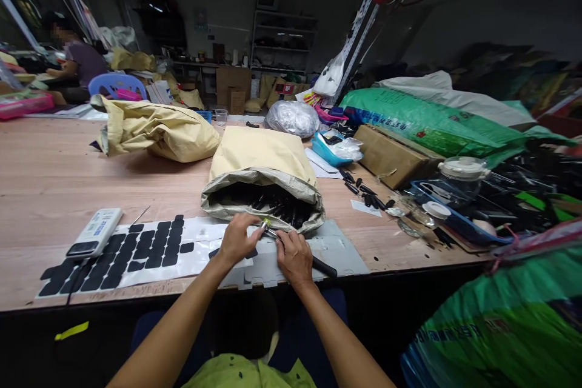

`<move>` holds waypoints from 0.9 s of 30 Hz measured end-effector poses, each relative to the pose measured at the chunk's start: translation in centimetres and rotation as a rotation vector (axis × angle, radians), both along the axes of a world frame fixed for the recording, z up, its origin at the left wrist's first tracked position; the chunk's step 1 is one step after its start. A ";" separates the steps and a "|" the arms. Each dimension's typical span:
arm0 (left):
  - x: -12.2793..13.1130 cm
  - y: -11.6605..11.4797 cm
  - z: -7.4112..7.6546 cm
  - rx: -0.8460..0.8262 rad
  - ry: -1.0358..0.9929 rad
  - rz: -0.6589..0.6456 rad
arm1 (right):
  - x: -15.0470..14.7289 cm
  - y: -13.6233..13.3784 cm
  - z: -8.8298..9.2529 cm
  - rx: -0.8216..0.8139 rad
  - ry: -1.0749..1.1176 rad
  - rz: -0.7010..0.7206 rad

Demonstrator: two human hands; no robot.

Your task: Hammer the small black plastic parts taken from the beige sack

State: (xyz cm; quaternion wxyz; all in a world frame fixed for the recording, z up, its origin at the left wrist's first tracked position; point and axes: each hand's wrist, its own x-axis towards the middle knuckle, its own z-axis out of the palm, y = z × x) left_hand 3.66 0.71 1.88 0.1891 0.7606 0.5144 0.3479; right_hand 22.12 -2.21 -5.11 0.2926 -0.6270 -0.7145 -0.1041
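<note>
Both hands work at the near edge of the desk (168, 194), close together, just in front of the open mouth of a sack (261, 151).

Left hand (240, 240): fingers closed in a pinch on a small bright part (264, 225), silver with a yellowish tint. Its exact shape is too small to tell.

Right hand (295, 256): fingers and thumb grasping a thin metal rod (271, 233), its tip directed toward the bright part. Whether the two touch cannot be told. A black handle (325, 267) emerges from beneath this hand on its right side; its join to the rod is hidden by the hand.

Sack: lying on the desk, rim folded back, mouth facing the person; black pieces (284, 206) visible inside. A grey board (348, 248) lies under the hands.

Left of the hands: a white sheet (200, 257) bearing rows of black pads (173, 242); a white device (97, 233) beside it; a thin tool (140, 214) near the device. A second sack (182, 133) lies farther back.

Right of the open sack: loose black parts (364, 191) on the desk, a blue tray (330, 150) behind them, a cardboard box (395, 157), and a lidded jar (461, 182).
</note>
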 end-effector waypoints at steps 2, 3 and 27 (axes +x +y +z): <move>1.3 4.1 0.5 -0.032 0.083 0.118 | 0.1 0.0 0.0 0.002 0.007 0.009; 1.9 5.7 0.6 -0.084 0.154 0.167 | 0.1 0.0 -0.1 0.004 0.012 0.013; -3.7 1.7 -0.7 -0.124 -0.265 0.008 | 0.0 0.1 0.3 -0.039 0.046 -0.003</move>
